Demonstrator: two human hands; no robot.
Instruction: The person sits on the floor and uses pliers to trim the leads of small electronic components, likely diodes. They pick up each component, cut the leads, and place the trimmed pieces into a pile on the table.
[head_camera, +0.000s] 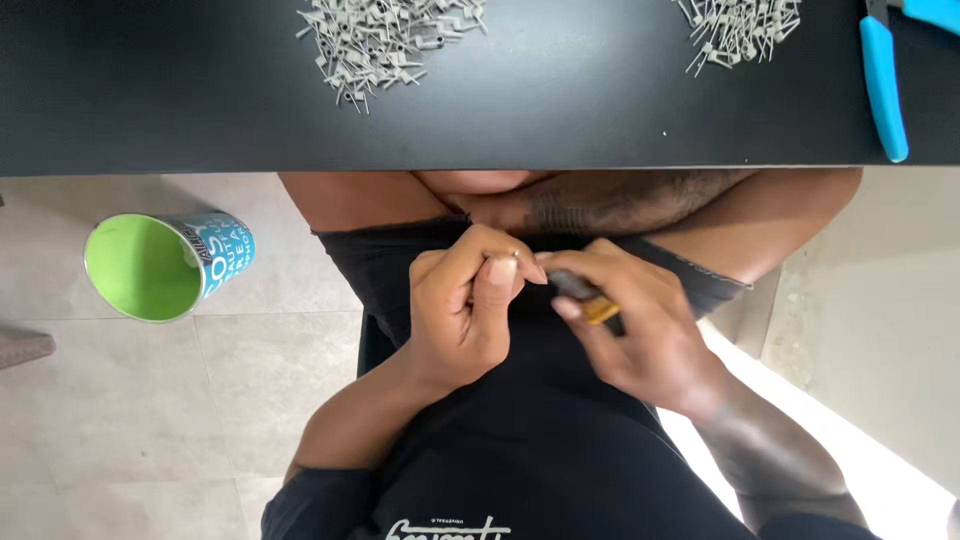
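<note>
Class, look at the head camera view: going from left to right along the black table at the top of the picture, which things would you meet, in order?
Larger pile of small grey parts → smaller pile of grey parts → blue-handled pliers, all on the black table.

Over the lap, the left hand (462, 312) pinches something tiny (too small to tell) at its fingertips, touching the right hand (640, 335), whose grip closes on a small dark tool with a yellow band (588, 298). On the black surface (560, 110) lie two heaps of small grey metal pins (385, 40) and blue-handled pliers (884, 85). A green-lined cup (165, 265) lies on the tiled floor (120, 420).
</note>
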